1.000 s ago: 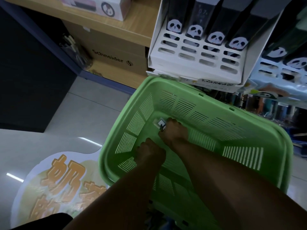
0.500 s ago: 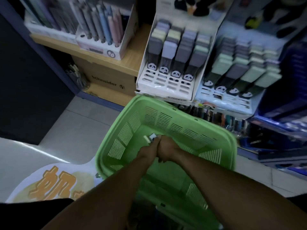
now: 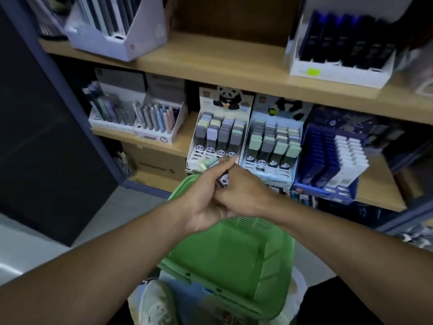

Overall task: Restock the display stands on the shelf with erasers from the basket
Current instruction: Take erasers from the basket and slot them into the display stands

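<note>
Right, head view, the only one: both my hands are up together above the basket, in front of the shelf. Left hand has its fingers curled round a small bunch of erasers; pale green and whitish ends poke out past my knuckles, blurred, so I cannot tell how many. Right hand presses in against the left, fingers bent, pinching the panda-printed end of one eraser between the two hands. The hands touch each other.

Just beyond my fingertips stands the left panda stand, white, with grey, lilac and pale green erasers upright in four rows, little panda faces along the bottom. The bunch in my left hand overlaps its front lip in this view; whether it touches, I cannot tell. Right beside it sits the second panda stand, also in four rows, mostly green and grey.

The green basket sits low under my forearms, its slotted walls showing. Left on the same shelf, a pen box holds pastel pens. Right of the stands, a dark blue tray carries white and navy packs. Below the shelf, a brown carton.
</note>
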### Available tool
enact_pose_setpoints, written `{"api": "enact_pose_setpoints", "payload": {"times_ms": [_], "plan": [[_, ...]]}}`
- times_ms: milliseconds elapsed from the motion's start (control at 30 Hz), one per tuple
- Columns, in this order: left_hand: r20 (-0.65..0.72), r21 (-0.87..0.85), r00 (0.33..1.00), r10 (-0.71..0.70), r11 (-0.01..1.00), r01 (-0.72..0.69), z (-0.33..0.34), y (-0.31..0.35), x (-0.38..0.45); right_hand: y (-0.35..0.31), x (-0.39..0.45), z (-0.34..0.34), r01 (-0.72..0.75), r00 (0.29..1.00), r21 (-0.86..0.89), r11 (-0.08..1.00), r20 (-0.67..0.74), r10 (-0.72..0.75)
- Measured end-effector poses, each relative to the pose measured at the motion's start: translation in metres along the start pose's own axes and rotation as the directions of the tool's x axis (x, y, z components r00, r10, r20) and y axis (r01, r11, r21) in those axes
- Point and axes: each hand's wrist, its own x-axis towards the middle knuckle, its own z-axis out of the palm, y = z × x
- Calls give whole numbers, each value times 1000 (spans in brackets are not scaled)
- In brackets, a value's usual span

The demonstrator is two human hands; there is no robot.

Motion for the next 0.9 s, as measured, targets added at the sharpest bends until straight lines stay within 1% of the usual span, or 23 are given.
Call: {"api": "enact_pose_setpoints", "payload": {"times_ms": [100,200,333,433,567,600,633,667,700,733,800,900], "plan": [[17,17,1000,17,1000,-17,11,15,-14,-16,-12,-20,52,999,-127,991,-7,-53],[-16,90,1000,-5,996,6,15,22,-9,-22,-13,-31,43,999,-245,969,23,-38],[-93,117,996,15,993,-4,25,34,8,-20,-7,-46,8,1000,-220,975,9,-6],[-126,109,989,77,992,-63,30,49,16,-18,-3,-60,54,996,-112,992,74,-46],[-154,147,976,156,980,-134,27,66,19,-19,2,-61,131,989,92,987,61,-137],[-155,147,972,179,977,-157,26,69,19,-20,4,-61,138,985,193,971,75,-155],[-157,141,967,201,974,-180,26,72,18,-22,6,-62,121,985,332,935,77,-155],[-156,128,964,215,972,-196,26,73,18,-22,9,-64,83,989,471,878,67,-130],[-150,116,962,227,971,-211,24,73,18,-23,12,-66,58,995,564,824,38,-96],[-144,108,961,235,969,-221,22,72,18,-22,16,-67,58,997,581,812,10,-78],[-159,132,959,236,967,-216,14,64,19,-16,24,-65,45,998,532,846,8,-59],[-191,167,965,179,975,-147,-2,52,23,-11,30,-55,-80,992,486,870,125,22]]}}
